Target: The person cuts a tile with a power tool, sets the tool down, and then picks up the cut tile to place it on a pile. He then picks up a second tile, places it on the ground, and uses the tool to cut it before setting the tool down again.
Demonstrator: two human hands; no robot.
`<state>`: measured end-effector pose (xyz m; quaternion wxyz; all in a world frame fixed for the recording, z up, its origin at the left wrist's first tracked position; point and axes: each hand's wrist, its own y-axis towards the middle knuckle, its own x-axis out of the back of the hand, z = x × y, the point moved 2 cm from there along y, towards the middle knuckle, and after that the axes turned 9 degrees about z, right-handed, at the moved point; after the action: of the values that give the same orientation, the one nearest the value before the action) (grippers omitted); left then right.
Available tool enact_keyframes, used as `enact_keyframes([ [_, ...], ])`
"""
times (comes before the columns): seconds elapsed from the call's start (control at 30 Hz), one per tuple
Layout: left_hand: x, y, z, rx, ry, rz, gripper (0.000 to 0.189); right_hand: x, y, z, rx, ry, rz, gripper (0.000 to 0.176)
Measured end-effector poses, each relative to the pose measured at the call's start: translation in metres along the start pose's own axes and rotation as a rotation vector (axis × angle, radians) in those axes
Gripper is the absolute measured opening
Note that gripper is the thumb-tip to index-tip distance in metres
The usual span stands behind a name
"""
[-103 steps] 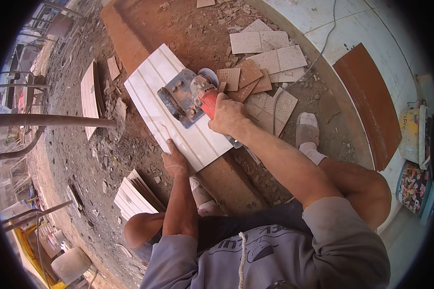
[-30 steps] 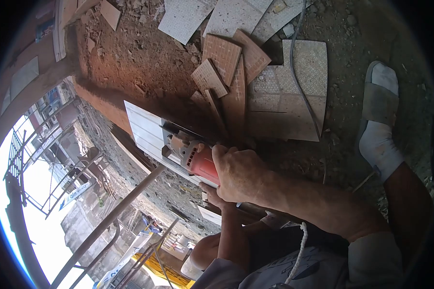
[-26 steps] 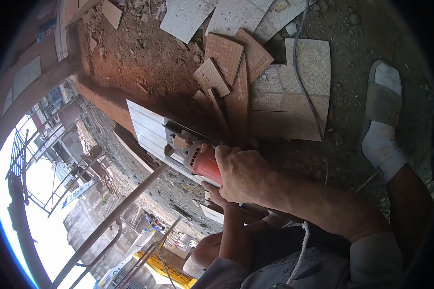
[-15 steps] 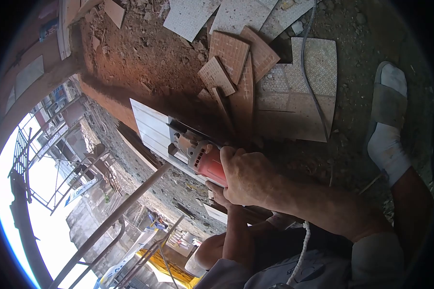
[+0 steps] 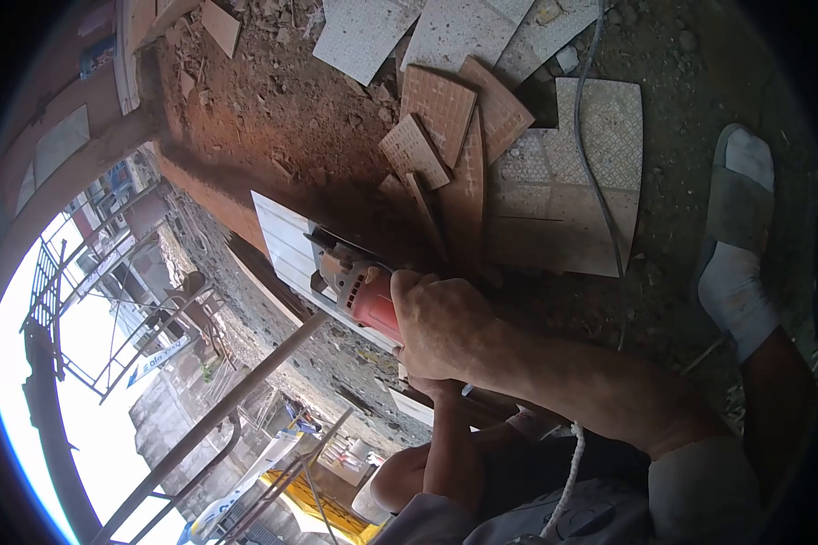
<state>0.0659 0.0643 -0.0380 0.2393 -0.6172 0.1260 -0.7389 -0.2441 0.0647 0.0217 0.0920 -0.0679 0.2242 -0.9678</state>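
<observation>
My right hand (image 5: 445,322) is wrapped around the red body of an angle grinder (image 5: 374,304). The grinder's metal head and dark disc lie over a pale, striped tile (image 5: 286,241), close to its long edge. My left hand (image 5: 434,388) is at the near end of this tile, below and behind my right hand. Its fingers are mostly covered, but it appears to grip the tile's end.
Broken tile pieces (image 5: 438,109) and larger patterned tiles (image 5: 600,195) lie on the dirt, crossed by a grey cable (image 5: 583,154). My sandalled foot (image 5: 743,195) is at the right. A metal pipe (image 5: 218,409) slants through the lower left, with scaffolding (image 5: 109,318) beyond.
The grinder and my right hand have shifted a little along the tile, toward its far end. My left hand stays at the near end. The whole view has drifted slightly.
</observation>
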Motion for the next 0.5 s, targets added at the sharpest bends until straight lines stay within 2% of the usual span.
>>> enact_keyframes([
  [0.5,0.005,-0.004,-0.009,-0.223,0.305,-0.049,0.082,-0.006,0.022,0.010,0.056,0.063,-0.154,0.062],
])
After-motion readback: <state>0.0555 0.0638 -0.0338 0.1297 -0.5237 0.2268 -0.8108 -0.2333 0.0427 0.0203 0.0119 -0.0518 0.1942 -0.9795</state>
